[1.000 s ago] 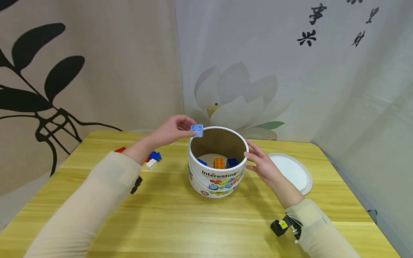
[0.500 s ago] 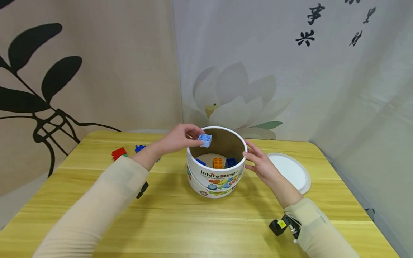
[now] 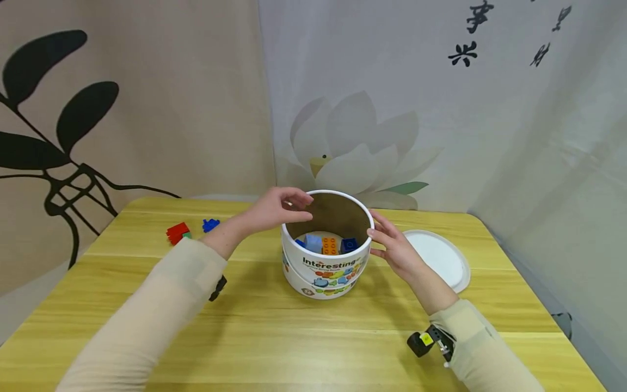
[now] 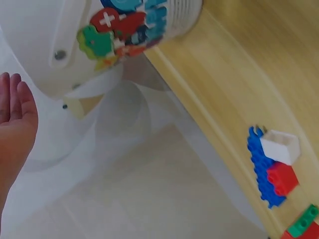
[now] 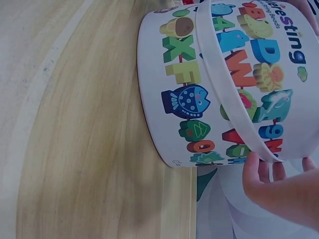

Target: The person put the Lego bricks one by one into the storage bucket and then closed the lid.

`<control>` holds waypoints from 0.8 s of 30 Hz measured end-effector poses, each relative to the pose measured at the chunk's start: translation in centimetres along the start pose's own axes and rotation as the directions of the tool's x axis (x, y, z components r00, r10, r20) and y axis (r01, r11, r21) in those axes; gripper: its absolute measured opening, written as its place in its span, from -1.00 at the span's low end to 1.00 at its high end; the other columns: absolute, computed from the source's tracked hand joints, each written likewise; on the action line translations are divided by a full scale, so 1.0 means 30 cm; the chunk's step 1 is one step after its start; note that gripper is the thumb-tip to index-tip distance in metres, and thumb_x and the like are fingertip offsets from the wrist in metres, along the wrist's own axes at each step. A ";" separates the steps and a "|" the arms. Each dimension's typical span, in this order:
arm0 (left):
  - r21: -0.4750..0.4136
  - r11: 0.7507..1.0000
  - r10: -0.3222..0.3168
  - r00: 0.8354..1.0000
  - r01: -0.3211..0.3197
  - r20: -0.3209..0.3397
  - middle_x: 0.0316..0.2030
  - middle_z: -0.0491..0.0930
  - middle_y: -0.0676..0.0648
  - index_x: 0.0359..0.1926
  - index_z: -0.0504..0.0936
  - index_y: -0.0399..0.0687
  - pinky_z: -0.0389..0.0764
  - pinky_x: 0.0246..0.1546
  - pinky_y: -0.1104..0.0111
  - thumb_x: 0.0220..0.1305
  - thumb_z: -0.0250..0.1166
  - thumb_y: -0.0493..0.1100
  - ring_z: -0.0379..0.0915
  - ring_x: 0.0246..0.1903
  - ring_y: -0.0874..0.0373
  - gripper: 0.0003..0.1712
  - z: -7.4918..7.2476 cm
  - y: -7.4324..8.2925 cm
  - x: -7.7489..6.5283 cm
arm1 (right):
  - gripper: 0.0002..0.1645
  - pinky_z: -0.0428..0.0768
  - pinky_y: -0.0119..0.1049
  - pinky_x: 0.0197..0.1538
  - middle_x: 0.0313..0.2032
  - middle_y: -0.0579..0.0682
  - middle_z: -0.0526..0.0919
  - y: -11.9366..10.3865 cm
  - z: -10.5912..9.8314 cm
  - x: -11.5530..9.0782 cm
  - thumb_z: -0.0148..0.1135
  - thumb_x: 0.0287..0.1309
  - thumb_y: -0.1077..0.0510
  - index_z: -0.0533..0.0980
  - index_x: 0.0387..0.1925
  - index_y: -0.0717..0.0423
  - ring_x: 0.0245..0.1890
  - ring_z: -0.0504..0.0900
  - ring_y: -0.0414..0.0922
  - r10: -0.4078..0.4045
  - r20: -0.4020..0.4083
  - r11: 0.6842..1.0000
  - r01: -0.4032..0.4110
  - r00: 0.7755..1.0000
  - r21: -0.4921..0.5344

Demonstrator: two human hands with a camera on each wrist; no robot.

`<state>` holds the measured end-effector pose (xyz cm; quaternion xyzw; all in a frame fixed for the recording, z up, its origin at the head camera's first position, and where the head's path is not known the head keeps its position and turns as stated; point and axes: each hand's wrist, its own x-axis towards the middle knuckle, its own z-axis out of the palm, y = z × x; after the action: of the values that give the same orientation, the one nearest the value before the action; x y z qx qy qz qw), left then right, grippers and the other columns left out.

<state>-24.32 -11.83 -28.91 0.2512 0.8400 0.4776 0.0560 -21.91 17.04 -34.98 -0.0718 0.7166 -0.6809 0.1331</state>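
Observation:
A white round bucket [image 3: 327, 279] with colourful printed pictures and the word "Interesting" stands on the wooden table, its top uncovered. My left hand [image 3: 274, 209] is over its left rim, fingers and thumb apart with nothing between them. On the other side, my right hand [image 3: 397, 251] holds the bucket, thumb at the rim and fingers against the outer wall. Inside lie a light blue block [image 3: 313, 243], an orange block [image 3: 330, 246], a dark blue block [image 3: 349, 245] and part of another blue piece [image 3: 300, 243]. The right wrist view shows the fingertips [image 5: 252, 164] touching the bucket's side.
A white round lid [image 3: 438, 258] lies right of the bucket. At the table's left are red blocks [image 3: 177, 233] and a blue piece [image 3: 211, 225]. The left wrist view also shows a white block [image 4: 280, 147] and a green block [image 4: 303, 221]. A curtain hangs behind the table.
My left hand moved right to the bucket, lowered the light blue block over the opening and let it go; the block now lies inside. My right hand stays at the rim.

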 end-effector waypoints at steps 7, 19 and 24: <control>0.004 0.997 -0.070 0.993 0.071 -0.090 -0.02 0.56 -0.22 0.04 0.53 -0.23 0.51 -0.05 0.29 0.18 0.30 -0.13 0.48 -0.06 0.00 -0.57 -0.082 -0.069 -0.053 | -0.29 0.47 -0.27 0.02 0.41 0.21 0.06 0.004 -0.002 0.004 -0.10 0.36 0.15 -0.06 0.45 0.00 0.23 0.27 0.04 0.000 -0.002 1.000 0.000 1.000 -0.005; 0.011 0.950 -0.301 0.928 0.311 -0.220 0.10 0.46 -0.20 0.18 0.40 -0.15 0.45 0.02 0.31 0.26 0.16 0.16 0.38 0.06 -0.02 -0.38 -0.213 -0.283 -0.247 | -0.30 0.48 -0.27 0.02 0.41 0.19 0.06 0.002 -0.006 -0.002 -0.08 0.35 0.15 -0.04 0.45 0.01 0.24 0.25 0.04 0.007 -0.012 1.000 -0.007 1.000 0.005; -0.012 0.933 -0.353 0.907 0.360 -0.229 0.12 0.44 -0.26 0.22 0.36 -0.23 0.44 0.08 0.21 0.28 0.15 0.14 0.44 -0.05 0.18 -0.33 -0.221 -0.367 -0.315 | -0.29 0.49 -0.27 0.00 0.39 0.20 0.08 0.006 -0.003 0.004 -0.06 0.34 0.15 -0.03 0.45 -0.01 0.22 0.27 0.07 0.003 -0.008 1.000 -0.003 1.000 0.011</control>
<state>-22.40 -26.05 -35.88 0.0384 0.8797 0.4721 0.0420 -22.05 17.11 -35.17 -0.0674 0.7136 -0.6848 0.1314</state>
